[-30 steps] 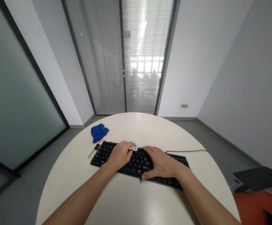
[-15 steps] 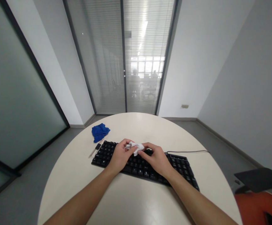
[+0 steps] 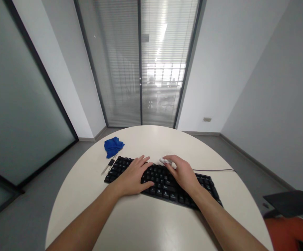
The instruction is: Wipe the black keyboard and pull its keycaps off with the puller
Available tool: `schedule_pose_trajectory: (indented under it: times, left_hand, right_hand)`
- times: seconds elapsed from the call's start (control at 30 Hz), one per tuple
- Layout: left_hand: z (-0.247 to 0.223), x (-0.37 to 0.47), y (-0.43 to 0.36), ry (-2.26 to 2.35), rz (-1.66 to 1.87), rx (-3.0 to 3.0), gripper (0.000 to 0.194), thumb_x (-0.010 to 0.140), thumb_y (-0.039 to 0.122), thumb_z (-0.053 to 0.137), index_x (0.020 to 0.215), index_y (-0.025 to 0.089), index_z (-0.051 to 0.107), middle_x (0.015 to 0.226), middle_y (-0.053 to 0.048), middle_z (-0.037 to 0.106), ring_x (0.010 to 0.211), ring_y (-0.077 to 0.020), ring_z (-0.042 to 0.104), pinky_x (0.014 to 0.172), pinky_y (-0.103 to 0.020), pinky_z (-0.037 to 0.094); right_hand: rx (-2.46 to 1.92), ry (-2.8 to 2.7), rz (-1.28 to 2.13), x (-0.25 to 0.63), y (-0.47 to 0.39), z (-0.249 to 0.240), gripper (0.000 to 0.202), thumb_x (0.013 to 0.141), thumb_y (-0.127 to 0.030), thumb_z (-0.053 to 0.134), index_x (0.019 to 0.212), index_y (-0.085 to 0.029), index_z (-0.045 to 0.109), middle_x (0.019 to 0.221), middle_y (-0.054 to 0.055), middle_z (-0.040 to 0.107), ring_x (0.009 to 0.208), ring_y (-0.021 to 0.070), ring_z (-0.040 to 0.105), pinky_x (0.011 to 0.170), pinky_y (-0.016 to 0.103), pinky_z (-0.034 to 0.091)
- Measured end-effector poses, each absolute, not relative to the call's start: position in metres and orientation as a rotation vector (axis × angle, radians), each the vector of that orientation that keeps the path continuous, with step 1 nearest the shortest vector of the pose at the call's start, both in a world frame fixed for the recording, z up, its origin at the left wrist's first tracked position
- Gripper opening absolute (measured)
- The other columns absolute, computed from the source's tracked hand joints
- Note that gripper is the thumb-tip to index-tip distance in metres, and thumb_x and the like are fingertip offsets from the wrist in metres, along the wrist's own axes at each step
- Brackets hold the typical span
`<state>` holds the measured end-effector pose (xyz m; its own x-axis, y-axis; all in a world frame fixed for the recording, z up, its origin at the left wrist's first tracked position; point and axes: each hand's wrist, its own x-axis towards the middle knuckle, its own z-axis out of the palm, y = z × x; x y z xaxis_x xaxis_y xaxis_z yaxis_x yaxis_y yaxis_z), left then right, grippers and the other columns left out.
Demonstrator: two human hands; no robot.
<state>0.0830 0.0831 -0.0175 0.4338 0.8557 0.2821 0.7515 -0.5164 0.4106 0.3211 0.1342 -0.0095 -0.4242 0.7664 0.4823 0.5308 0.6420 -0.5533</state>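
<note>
A black keyboard (image 3: pixel 167 186) lies slantwise across the round table, beneath both hands. My left hand (image 3: pixel 134 176) rests on its left part with the fingers spread, holding nothing. Between the thumb and fingers of my right hand (image 3: pixel 181 172) is a crumpled white tissue (image 3: pixel 166 161), just above the keyboard's far edge. Much of the tissue is hidden inside the right hand. The left hand covers some keys in the left half, and the right forearm crosses over the right part.
A crumpled blue cloth (image 3: pixel 113 146) lies behind the keyboard's left end. Beside that end is a thin pale stick-like item with a small black block (image 3: pixel 111 162). A cable (image 3: pixel 214 170) runs right over the cream table (image 3: pixel 151 136). An orange-and-black chair (image 3: pixel 287 209) stands at right.
My left hand has let go of the white tissue and come down on the keyboard with fingers spread. My right hand keeps the tissue and has moved a little to the right.
</note>
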Motion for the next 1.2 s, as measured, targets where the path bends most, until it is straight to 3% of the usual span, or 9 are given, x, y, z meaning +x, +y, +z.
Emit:
schedule_pose_trajectory:
  times: [0.1, 0.3, 0.87, 1.07, 1.2]
  left_hand:
    - [-0.018, 0.077, 0.083, 1.360, 0.494, 2.535, 0.079, 0.082, 0.059, 0.064, 0.149, 0.025, 0.038, 0.158, -0.010, 0.032, 0.148, -0.0330, 0.022, 0.121, -0.055, 0.015]
    - [-0.021, 0.077, 0.085, 1.321, 0.410, 2.571, 0.112, 0.063, 0.076, 0.071, 0.154, 0.026, 0.029, 0.162, -0.012, 0.023, 0.148, -0.0387, 0.017, 0.120, -0.059, 0.011]
    - [-0.025, 0.087, 0.084, 1.392, 0.469, 2.577, 0.108, 0.065, 0.079, 0.067, 0.152, 0.025, 0.034, 0.160, -0.014, 0.027, 0.145, -0.0404, 0.025, 0.118, -0.059, 0.016]
    - [-0.024, 0.088, 0.084, 1.412, 0.472, 2.575, 0.107, 0.065, 0.078, 0.067, 0.152, 0.026, 0.033, 0.160, -0.013, 0.027, 0.145, -0.0402, 0.025, 0.118, -0.058, 0.016]
    - [-0.025, 0.089, 0.084, 1.412, 0.521, 2.577, 0.104, 0.067, 0.076, 0.067, 0.151, 0.026, 0.035, 0.159, -0.013, 0.030, 0.145, -0.0401, 0.026, 0.118, -0.059, 0.017]
  right_hand:
    - [-0.943, -2.310, 0.381, 0.321, 0.137, -0.017, 0.026, 0.096, -0.024, 0.052, 0.115, -0.024, 0.069, 0.114, 0.007, 0.070, 0.108, 0.0230, 0.062, 0.097, 0.038, 0.048]
    - [-0.903, -2.422, 0.428, 0.317, 0.136, -0.023, 0.036, 0.099, -0.020, 0.045, 0.129, -0.023, 0.064, 0.127, 0.009, 0.065, 0.118, 0.0224, 0.059, 0.105, 0.040, 0.045]
    - [-0.915, -2.687, 0.017, 0.319, 0.133, 0.003, 0.025, 0.096, -0.014, 0.048, 0.110, -0.017, 0.069, 0.098, 0.010, 0.072, 0.099, 0.0245, 0.062, 0.088, 0.037, 0.050]
    - [-1.004, -2.462, 0.133, 0.326, 0.133, 0.004, 0.024, 0.097, -0.017, 0.047, 0.117, -0.017, 0.060, 0.108, 0.010, 0.069, 0.102, 0.0223, 0.063, 0.089, 0.035, 0.050]
    - [-0.995, -2.467, 0.159, 0.324, 0.133, -0.002, 0.023, 0.098, -0.020, 0.047, 0.113, -0.021, 0.064, 0.107, 0.008, 0.070, 0.101, 0.0216, 0.064, 0.089, 0.035, 0.050]
